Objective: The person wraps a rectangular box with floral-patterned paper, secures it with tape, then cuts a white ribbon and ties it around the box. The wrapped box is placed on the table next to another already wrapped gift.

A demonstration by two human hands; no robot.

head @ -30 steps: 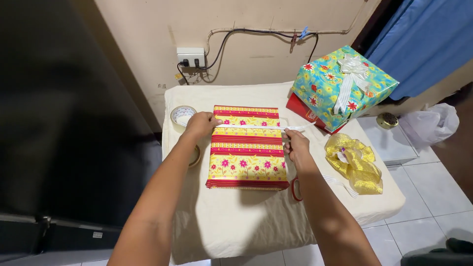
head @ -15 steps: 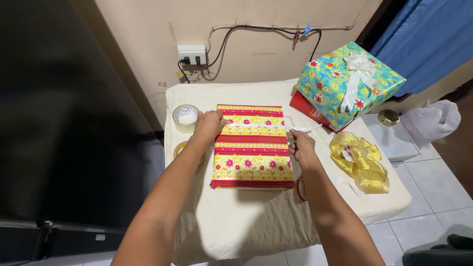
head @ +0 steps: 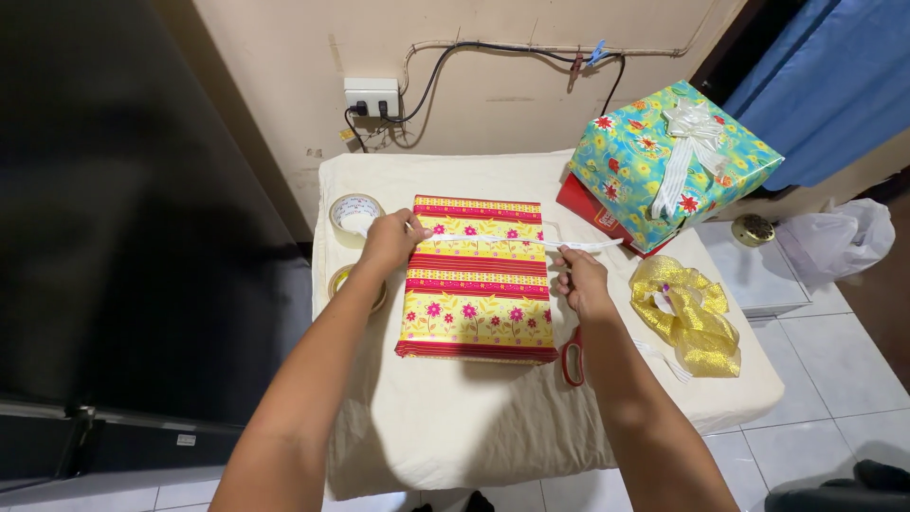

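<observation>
Keep the white ribbon taut and level across the striped floral gift box at the table's centre, left hand pinching one end at the box's left edge, right hand gripping the other at its right edge, beside red-handled scissors.

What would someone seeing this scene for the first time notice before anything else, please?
Most striking is the red and yellow flowered gift box at the middle of the cloth-covered table, with a white ribbon stretched across it between the left hand and the right hand. At the far right corner sits a turquoise flowered gift box with a white bow, and a gold bow lies nearer, right of the hands.
</observation>
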